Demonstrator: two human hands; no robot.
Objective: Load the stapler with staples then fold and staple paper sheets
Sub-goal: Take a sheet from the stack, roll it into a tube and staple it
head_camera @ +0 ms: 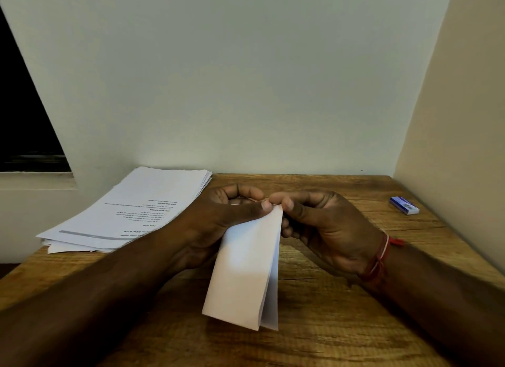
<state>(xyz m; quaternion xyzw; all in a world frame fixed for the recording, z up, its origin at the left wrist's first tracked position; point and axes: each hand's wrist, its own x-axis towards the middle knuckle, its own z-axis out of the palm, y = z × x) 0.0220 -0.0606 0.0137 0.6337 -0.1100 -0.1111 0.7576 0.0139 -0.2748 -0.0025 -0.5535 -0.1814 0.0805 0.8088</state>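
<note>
A folded white paper sheet is held upright above the wooden table, its folded edge pointing down toward me. My left hand pinches its top corner between thumb and fingers. My right hand meets it at that same top corner, fingers curled and pinching the paper's edge. Something small and shiny shows inside my left hand's curled fingers; I cannot tell what it is. No stapler shows plainly. A small blue staple box lies at the table's far right.
A stack of printed paper sheets lies at the table's far left, overhanging the edge slightly. Walls close the table in at the back and right. A dark window opening is at the left.
</note>
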